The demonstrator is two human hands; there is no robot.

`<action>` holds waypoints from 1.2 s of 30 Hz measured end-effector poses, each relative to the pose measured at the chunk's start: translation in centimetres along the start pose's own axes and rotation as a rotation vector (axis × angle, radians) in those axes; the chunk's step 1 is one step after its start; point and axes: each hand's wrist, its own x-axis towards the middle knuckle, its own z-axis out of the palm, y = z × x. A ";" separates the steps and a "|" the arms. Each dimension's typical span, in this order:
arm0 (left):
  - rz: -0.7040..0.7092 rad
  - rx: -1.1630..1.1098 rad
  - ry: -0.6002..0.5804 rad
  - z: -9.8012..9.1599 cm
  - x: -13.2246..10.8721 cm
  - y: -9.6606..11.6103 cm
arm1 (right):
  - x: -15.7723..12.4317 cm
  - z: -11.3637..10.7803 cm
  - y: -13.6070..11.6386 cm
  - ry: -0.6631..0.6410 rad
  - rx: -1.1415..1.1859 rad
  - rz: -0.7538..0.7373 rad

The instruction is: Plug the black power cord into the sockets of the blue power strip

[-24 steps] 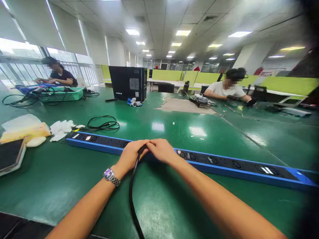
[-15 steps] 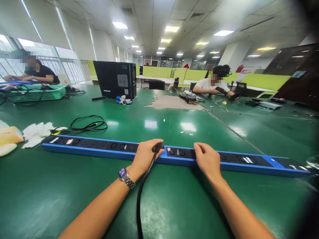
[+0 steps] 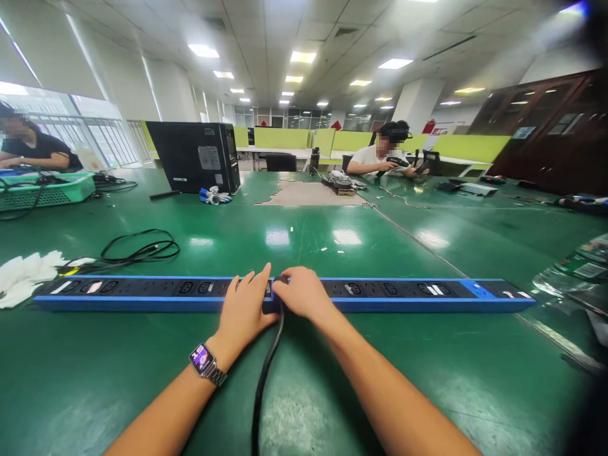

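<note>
A long power strip (image 3: 403, 288), blue with black socket faces, lies across the green table in front of me. My right hand (image 3: 304, 291) is closed on a black plug (image 3: 281, 279) at the strip's blue middle section. A thick black cable (image 3: 264, 386) runs down from it toward me. The fingers hide most of the plug, so I cannot tell how deep it sits in a socket. My left hand (image 3: 244, 301) rests on the strip just left of the plug, fingers stretched out and thumb by the near edge.
A coiled black cord (image 3: 137, 250) and white tissues (image 3: 28, 275) lie left, beyond the strip. A black computer case (image 3: 194, 158), blue-white gloves (image 3: 215, 196) and a green basket (image 3: 57, 193) stand farther back. Plastic bottles (image 3: 579, 266) are at right. Two people sit across the table.
The plug has passed from my left hand to my right, which has moved left to it. My left hand has opened out onto the strip. The view has turned somewhat right.
</note>
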 end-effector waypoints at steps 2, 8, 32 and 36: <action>0.015 0.035 -0.020 0.2 0.0 0.0 | -0.1 -2.5 1.5 0.052 0.081 0.013; -0.001 0.082 -0.027 0.2 0.4 0.4 | -1.5 -7.2 10.0 -0.009 0.254 0.158; 0.463 -0.597 0.006 1.8 7.2 14.6 | -7.4 -10.3 10.9 0.135 0.360 0.124; 0.507 -0.564 -0.074 1.0 7.1 12.7 | -6.5 -15.1 15.7 0.280 0.144 0.243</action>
